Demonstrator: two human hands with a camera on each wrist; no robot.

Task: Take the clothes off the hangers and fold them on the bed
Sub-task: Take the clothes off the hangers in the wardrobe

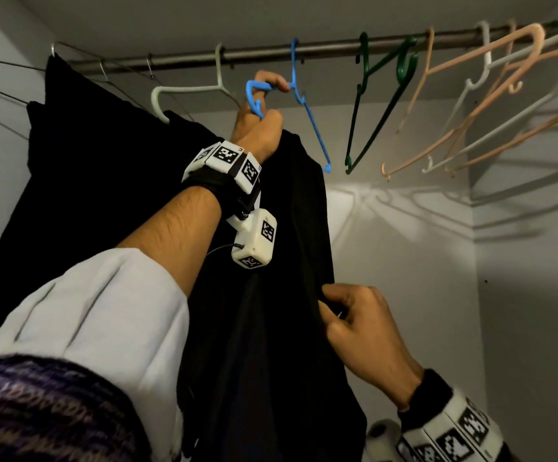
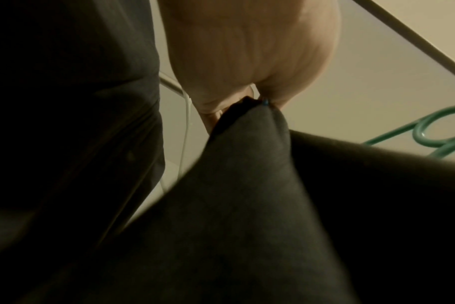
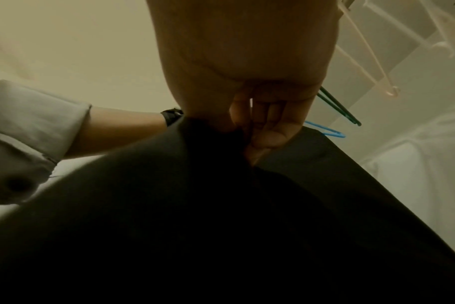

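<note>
While left hand [image 1: 257,128] grips plastic hanger [image 1: 311,121], right hand [image 1: 357,321] pinches cloth [image 1: 271,328].

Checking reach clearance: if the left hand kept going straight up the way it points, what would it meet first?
Probably the closet rod: the left hand, gripping the blue hanger, points up at it; depth is unclear.

A black garment [image 1: 271,295] hangs in long vertical folds below the closet rod, its top bunched at one end of a blue plastic hanger [image 1: 307,111], which hooks on the rod and tilts steeply. Another black garment [image 1: 80,181] hangs just beside it, on a pale hanger [image 1: 184,91].
</note>
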